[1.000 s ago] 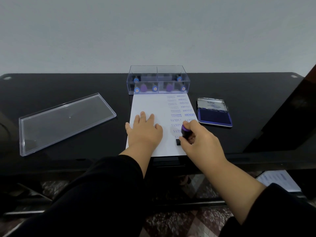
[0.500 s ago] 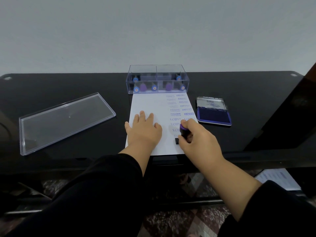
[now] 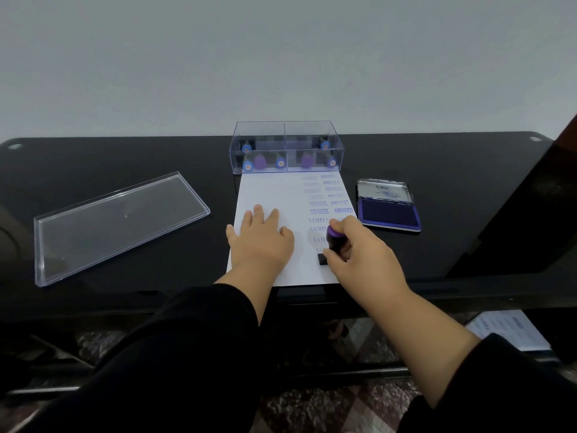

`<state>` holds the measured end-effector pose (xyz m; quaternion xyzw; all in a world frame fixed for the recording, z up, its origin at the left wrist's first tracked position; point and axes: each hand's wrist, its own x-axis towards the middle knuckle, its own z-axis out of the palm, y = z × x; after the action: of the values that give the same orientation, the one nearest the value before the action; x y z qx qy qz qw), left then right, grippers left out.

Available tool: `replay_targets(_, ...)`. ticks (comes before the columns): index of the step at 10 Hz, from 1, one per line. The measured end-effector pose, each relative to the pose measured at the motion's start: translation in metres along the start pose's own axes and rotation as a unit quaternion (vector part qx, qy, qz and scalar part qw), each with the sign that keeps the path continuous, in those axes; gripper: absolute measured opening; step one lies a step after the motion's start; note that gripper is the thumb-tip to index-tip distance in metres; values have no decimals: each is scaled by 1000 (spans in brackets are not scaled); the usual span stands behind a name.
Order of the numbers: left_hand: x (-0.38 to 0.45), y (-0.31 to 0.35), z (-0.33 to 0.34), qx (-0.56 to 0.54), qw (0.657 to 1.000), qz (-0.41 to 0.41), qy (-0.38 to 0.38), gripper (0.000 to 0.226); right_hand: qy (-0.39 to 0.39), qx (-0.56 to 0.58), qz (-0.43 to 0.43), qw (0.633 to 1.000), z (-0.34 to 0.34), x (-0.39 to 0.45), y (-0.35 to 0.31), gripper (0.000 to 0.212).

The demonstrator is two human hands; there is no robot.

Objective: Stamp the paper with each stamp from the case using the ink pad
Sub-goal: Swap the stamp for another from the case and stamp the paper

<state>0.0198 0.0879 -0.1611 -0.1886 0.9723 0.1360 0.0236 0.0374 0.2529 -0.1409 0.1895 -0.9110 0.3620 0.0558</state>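
A: Stamp (image 3: 333, 245), purple-topped: the right hand (image 3: 363, 260) has its fingers curled round it, base down on the paper's (image 3: 271, 190) near right part. The left hand (image 3: 261, 242) lies flat, fingers straight, pinning the sheet.

B: Press straight down, I'd say, then lift cleanly; rocking would smear.

A: Counts from the head view?

B: One ink pad (image 3: 388, 212), open, on the table (image 3: 93, 170). One clear case (image 3: 285, 132), seven stamps inside, I think. One lid (image 3: 115, 223), well left.

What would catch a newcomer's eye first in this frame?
The right hand gripping a purple-topped stamp pressed down on the white paper, low in its right column of blue imprints. The left hand lies flat on the sheet beside it. Behind the paper stands the clear stamp case; an open ink pad lies to the right.
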Motion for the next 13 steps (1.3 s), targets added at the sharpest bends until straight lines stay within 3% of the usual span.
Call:
replay_targets(4,0,-2,2,-1,1000,3,6,53,137,204,48,968,-23,12,8,40)
replay_targets(8,0,-1,1,1,1000,1,2,53,124,222,37,966,-17,15,10,40)
replay_targets(11,-4,3,-2,2,1000,-6,-21,55,114,239,40,964,-22,23,3,52)
replay_targets(13,0,8,-20,81,995,-11,-50,55,111,270,46,955,-24,37,-8,44)
